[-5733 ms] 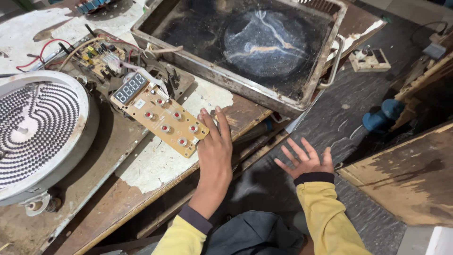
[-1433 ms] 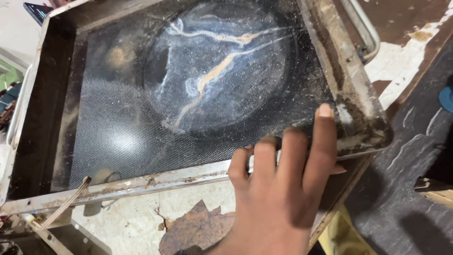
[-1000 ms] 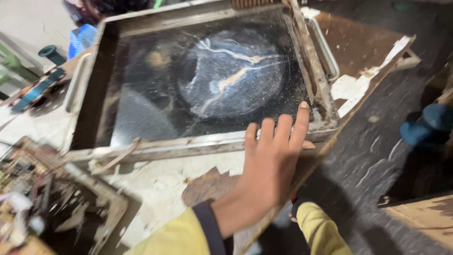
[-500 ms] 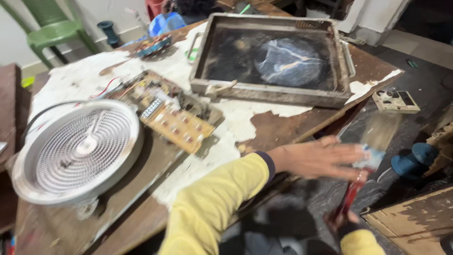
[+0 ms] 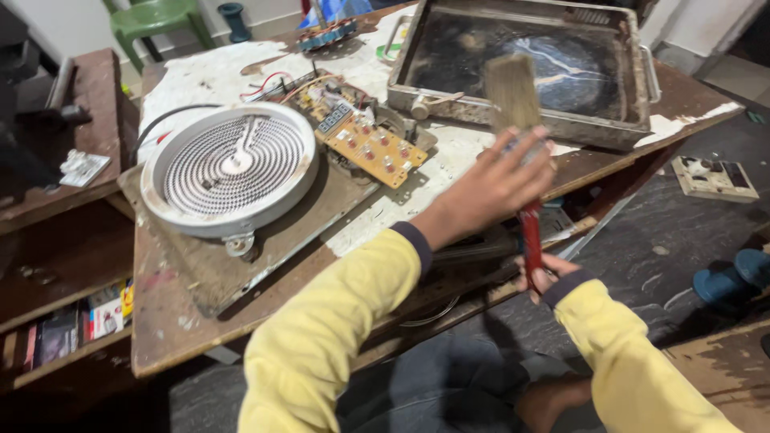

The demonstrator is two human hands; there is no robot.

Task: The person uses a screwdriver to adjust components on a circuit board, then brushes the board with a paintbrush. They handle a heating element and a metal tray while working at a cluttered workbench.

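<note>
A paintbrush [image 5: 513, 88] with a red handle and pale bristles stands upright over the table's near edge. My left hand [image 5: 489, 188] is wrapped around it just below the bristles. My right hand [image 5: 547, 274] grips the bottom of the red handle. Behind the bristles lies a dusty metal cooktop frame [image 5: 642, 120] with dark cracked glass. To the left are a tan circuit board [image 5: 361, 138] with red buttons and a white round heating coil [image 5: 228, 164].
The worn wooden table [image 5: 200, 321] has peeling white paint. A lower side shelf [image 5: 64, 200] stands at the left, a green plastic chair [image 5: 156, 18] beyond. On the dark floor at the right lie a switch plate [image 5: 710, 178] and blue slippers [image 5: 734, 277].
The brush has come up from low beside the table to upright in front of the cooktop frame. My left hand, open half a second ago, now grips it.
</note>
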